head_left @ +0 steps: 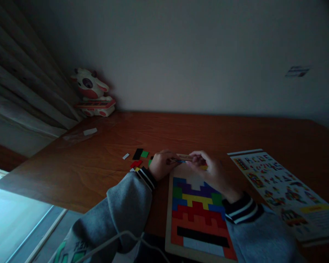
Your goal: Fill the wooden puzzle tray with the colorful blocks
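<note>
Above the far end of a wooden puzzle board [168,219], both hands hold a small flat wooden piece [184,157] between them. My left hand [162,164] grips its left end with curled fingers; my right hand [205,166] pinches its right end. A bit of blue shows at the piece's lower edge. Coloured block pieces fill the near and middle part of the board, with a long black piece [203,236] near the front. Beside my left hand lie loose pieces, among them a black one [137,153], a green one [144,154] and a red one [136,164].
A printed pattern sheet [279,190] lies on the table [208,131] at the right. At the back left stands a cow-shaped toy [94,95], with a white strip [90,131] in front of it. A pale cable [112,239] crosses below my left sleeve.
</note>
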A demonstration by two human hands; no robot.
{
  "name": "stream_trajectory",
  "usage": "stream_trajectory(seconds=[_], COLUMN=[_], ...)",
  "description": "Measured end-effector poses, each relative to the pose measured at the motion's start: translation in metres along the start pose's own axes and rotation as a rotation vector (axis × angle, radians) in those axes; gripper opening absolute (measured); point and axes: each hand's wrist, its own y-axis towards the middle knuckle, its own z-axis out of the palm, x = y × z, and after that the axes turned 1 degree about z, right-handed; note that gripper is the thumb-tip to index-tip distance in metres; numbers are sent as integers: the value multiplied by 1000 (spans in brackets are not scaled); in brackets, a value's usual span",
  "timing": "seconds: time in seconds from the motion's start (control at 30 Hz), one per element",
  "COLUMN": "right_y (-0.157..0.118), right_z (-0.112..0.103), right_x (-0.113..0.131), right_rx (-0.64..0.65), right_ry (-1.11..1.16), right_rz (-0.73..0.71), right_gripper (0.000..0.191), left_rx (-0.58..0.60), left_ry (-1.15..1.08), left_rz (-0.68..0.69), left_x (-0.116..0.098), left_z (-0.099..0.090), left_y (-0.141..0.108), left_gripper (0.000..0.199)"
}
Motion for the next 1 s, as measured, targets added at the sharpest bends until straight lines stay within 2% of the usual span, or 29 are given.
stream_trajectory(seconds=[0.1, 0.2, 0.3, 0.47, 0.57, 0.67, 0.7, 0.77, 0.83, 1.0], right_y=[0, -1, -1, -1, -2, -3, -3, -3, -3, -4], right_z=[-4, -3, -3, -8, -12, -13, -12, -11, -11, -17], right_x=[0, 1, 1, 2, 1, -5, -7, -11, -12, -18], right_rx=[71, 99, 56, -68, -123, -162, -170, -177, -176, -236], right_ry=[-10, -7, -8, -4, -7, -6, 1, 22, 24, 15], right_rz=[-107, -139, -93, -8, 1, 32, 43, 60, 64, 119], right_gripper=[19, 13, 14, 17, 20, 24, 25, 26, 26, 28], left_rx=[3, 7, -3, -27, -44, -131, -130, -94, -42, 37], left_ry=[-20, -50, -18, 240, 444, 667, 703, 736, 724, 742], left_rz=[82, 115, 121, 138, 48, -192, -256, -360, -406, -283], left_x=[-3, -4, -6, -6, -1, 12, 18, 29, 39, 55], left_z=[1, 3, 5, -3, -22, -48, -56, -68, -74, -82], left_y=[-2, -4, -3, -6, -23, -51, -60, -72, -77, -58], left_gripper=[16, 22, 28, 31, 48, 78, 81, 81, 72, 41])
